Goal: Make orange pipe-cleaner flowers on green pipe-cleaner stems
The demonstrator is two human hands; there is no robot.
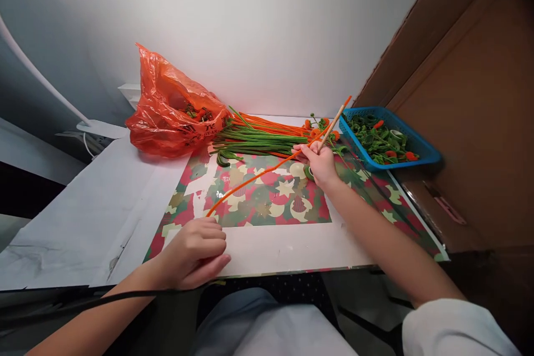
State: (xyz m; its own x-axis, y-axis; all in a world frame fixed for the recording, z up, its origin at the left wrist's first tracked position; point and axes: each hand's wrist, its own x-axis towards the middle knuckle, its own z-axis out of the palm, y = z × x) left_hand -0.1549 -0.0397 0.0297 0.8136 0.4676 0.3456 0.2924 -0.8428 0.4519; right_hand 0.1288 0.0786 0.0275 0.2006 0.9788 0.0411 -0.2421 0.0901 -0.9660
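1. The orange pipe cleaner (258, 173) lies in a long slant across the counter (283, 245), one end at the left hand, the other rising up past the right hand beside a thin wooden stick (336, 122).
2. The right hand (320, 164) is closed, pinching stick and pipe cleaner together where they cross; the stick points up and away from it.
3. The left hand (196, 250) rests curled on the counter's near edge, its fingers bent over the low end of the pipe cleaner; whether it truly pinches that end I cannot tell.
4. This looks like the start of winding the pipe cleaner onto the stick; the next move would call for a firm pinch and steady tension from the left hand.
5. Just beyond the right hand lies a bundle of green and orange stems (262, 138); further to its right, a blue basket (421, 150) of finished pieces.
6. Beyond the left hand sits an orange plastic bag (171, 111).
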